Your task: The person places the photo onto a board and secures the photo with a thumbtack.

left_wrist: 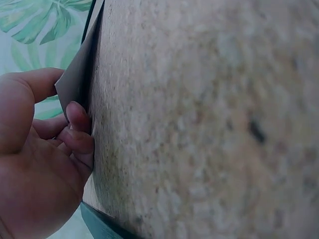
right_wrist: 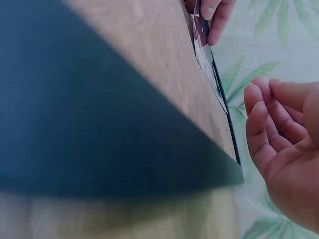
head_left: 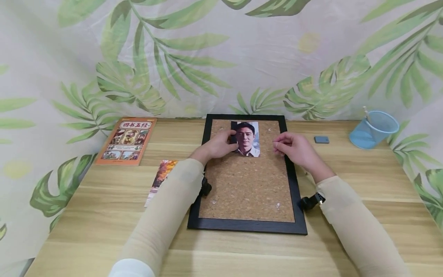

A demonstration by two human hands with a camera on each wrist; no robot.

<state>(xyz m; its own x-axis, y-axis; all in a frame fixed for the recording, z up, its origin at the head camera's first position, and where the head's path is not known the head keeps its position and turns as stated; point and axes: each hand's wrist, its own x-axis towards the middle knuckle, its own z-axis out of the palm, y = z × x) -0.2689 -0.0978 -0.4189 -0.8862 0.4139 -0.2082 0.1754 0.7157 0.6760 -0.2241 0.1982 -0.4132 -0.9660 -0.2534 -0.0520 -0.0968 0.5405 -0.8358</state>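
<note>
My left hand [head_left: 220, 144] pinches the left edge of a portrait photo [head_left: 250, 143] of a person in a white shirt. This photo overlaps the upper part of a black-framed cork board [head_left: 246, 181]. In the left wrist view, the photo's dark back [left_wrist: 77, 79] tilts up from the cork between thumb and fingers. Over the board's right edge, my right hand [head_left: 294, 148] has its thumb and fingertips close together. I cannot tell whether something tiny is between them. Small clear pieces [head_left: 278, 206] show near the cork's corners.
An orange book [head_left: 126, 141] lies at the back left. Nearer, an autumn-coloured picture [head_left: 162, 179] is partly hidden by my left sleeve. Right of the board are a small blue block [head_left: 321, 140] and a blue mesh cup [head_left: 372, 130] with a pencil-like stick. Leaf-patterned cloth [head_left: 194, 61] hangs behind.
</note>
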